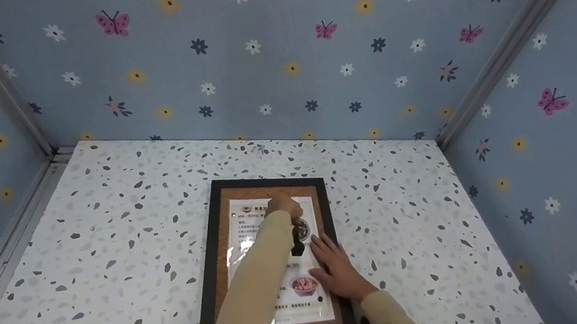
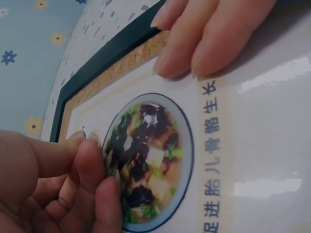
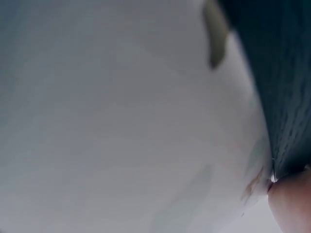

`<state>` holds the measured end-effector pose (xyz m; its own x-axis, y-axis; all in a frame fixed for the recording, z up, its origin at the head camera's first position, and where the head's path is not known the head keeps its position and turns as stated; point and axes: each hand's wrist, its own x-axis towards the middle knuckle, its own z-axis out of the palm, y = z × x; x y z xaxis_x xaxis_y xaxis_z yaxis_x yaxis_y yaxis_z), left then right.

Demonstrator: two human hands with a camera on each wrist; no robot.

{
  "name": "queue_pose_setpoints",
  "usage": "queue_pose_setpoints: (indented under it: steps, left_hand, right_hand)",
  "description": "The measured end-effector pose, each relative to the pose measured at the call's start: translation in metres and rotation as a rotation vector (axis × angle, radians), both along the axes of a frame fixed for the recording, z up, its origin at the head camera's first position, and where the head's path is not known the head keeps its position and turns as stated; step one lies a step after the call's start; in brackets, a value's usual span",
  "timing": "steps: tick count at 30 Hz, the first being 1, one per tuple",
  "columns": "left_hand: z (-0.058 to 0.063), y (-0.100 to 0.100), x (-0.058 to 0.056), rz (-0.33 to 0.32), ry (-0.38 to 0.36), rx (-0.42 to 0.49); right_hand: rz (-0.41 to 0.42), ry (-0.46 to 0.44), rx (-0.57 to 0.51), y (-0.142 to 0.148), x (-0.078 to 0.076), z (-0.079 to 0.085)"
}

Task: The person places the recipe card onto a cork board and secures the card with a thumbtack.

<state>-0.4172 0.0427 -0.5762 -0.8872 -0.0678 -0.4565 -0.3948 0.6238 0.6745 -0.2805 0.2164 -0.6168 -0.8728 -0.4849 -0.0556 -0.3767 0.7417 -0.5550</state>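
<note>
A dark-framed cork board lies on the speckled table with a printed white sheet on it. My left hand is at the sheet's upper right. Its thumb and fingertips pinch together over the paper near a soup bowl picture; a small thing seems to be between them, too hidden to make out. My right hand rests flat on the sheet's right side and the frame edge, fingers extended. In the right wrist view the dark frame side shows beside a blurred fingertip.
A small dark pin sits near the sheet's lower right. White speckled tabletop surrounds the board. Blue flowered panels stand behind and on both sides, with grey metal posts at the corners.
</note>
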Motion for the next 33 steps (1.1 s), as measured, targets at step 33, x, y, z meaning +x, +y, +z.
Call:
queue_pose_setpoints:
  steps: [33]
  left_hand:
    - [-0.015, -0.006, 0.008, 0.141, 0.058, 0.117]
  right_hand:
    - [0.065, 0.030, -0.017, 0.005, -0.010, -0.004]
